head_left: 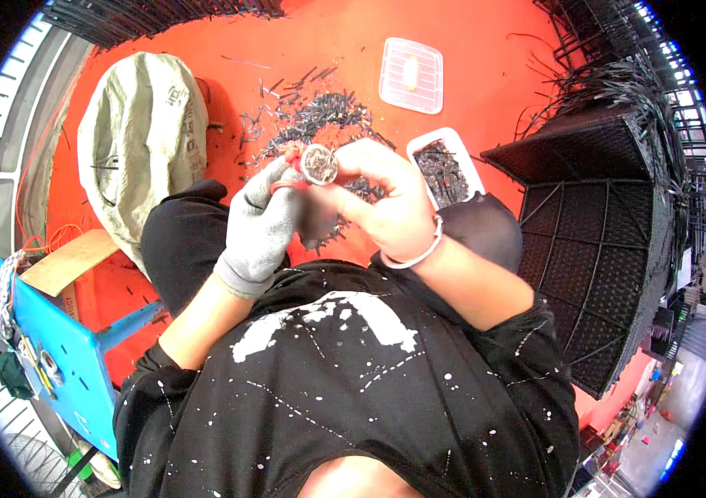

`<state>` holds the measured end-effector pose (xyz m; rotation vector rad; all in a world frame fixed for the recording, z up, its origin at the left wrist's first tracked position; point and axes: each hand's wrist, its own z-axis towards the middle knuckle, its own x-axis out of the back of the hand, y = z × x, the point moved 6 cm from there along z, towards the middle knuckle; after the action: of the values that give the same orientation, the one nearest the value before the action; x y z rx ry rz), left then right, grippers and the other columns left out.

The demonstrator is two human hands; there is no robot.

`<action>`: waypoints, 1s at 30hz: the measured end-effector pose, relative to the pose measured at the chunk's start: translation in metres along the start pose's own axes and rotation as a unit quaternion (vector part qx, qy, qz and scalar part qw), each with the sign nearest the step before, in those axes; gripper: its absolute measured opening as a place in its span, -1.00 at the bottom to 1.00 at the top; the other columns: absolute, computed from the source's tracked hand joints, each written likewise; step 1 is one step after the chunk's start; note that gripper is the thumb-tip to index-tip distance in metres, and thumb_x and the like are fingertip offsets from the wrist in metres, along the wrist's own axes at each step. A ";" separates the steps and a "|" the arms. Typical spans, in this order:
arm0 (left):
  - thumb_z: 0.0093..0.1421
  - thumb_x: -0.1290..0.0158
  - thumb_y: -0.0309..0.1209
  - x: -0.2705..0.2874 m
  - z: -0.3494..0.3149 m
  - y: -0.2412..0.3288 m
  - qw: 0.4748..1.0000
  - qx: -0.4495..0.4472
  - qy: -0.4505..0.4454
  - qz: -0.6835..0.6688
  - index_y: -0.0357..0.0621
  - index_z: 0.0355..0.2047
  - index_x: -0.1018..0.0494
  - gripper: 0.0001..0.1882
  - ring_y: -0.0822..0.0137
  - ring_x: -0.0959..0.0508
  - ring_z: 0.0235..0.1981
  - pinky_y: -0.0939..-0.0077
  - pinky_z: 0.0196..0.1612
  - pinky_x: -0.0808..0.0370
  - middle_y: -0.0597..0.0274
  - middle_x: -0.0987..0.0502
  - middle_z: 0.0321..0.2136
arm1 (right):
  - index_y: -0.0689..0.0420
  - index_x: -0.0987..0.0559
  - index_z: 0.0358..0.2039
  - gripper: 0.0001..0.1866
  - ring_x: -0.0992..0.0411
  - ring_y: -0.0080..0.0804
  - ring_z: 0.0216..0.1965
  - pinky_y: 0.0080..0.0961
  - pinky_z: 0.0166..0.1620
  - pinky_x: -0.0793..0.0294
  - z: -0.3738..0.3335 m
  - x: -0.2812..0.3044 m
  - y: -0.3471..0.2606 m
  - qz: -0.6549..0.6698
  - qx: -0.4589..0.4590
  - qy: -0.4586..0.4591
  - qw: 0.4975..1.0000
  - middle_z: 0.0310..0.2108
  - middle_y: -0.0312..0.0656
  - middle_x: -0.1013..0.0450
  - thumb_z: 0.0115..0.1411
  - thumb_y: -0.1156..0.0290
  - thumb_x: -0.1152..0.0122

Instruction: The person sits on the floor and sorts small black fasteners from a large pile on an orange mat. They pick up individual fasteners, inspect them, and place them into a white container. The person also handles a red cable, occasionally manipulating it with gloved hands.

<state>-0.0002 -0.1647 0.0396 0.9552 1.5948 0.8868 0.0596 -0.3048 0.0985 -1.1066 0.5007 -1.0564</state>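
Above the red floor (469, 50), between the person's spread knees, both hands meet around a small round piece (320, 165) with a pale rim and a mottled grey-brown face. That face is turned up toward the head, perhaps so that it can be looked at closely. The left hand (258, 216), in a grey glove with red at the fingertips, has its fingers closed on the left side of the piece, seemingly to keep it steady. The right hand (386, 199) is bare and half curled, with a white band (421, 252) at the wrist; its forefinger reaches the right edge of the piece, but I cannot tell whether it grips or merely touches. A blurred patch just below hides what the thumbs are doing. Bare fingers probably feel small parts better, while the glove likely guards the other hand.

Beyond the hands lie loose black scraps (332, 114), spread within easy reach. By the right knee stands a white tub (471, 163) of dark bits, likely put there to be close to the right hand; a clear lid (412, 76) lies farther off, leaving the tub open. A pale sack (141, 141) slumps on the left, behind a blue table (79, 378) with small tools along its edge. Black woven panels (585, 236) stand at the right.
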 end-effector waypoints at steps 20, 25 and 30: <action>0.30 0.05 -0.37 0.061 -0.049 0.030 0.954 0.020 -0.090 0.285 -0.26 -0.05 -0.45 -0.71 0.68 -0.29 -0.66 0.75 -0.60 -0.25 0.51 -0.34 -0.64 | 0.19 -0.53 -0.30 -0.83 -0.37 -0.11 0.10 -0.06 0.21 -0.27 0.013 0.101 0.037 0.584 -0.125 0.218 0.772 -0.17 -0.07 -0.51 0.15 0.40 -0.06; 0.31 0.08 -0.34 0.109 -0.045 0.055 0.923 0.029 -0.032 0.384 -0.21 -0.06 -0.46 -0.72 0.68 -0.26 -0.72 0.75 -0.66 -0.20 0.54 -0.32 -0.67 | 0.10 -0.47 -0.46 -0.85 -0.04 -0.66 -0.77 -0.72 -0.69 -0.07 0.019 0.220 0.046 0.618 -0.075 0.254 0.740 -0.54 -0.22 -0.39 0.18 0.47 0.09; 0.27 0.07 -0.32 0.141 -0.042 0.073 0.929 0.064 0.048 0.361 -0.22 -0.04 -0.46 -0.67 0.69 -0.26 -0.74 0.78 -0.69 -0.13 0.57 -0.31 -0.70 | 0.15 -0.42 -0.40 -0.87 0.03 -0.59 -0.78 -0.64 -0.69 0.04 0.026 0.291 0.064 0.406 -0.088 0.341 0.843 -0.52 -0.17 -0.36 0.10 0.36 -0.02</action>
<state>-0.0525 -0.0100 0.0581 1.6670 1.3937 1.3488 0.2391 -0.5442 0.0977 -0.5137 1.5139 -0.6034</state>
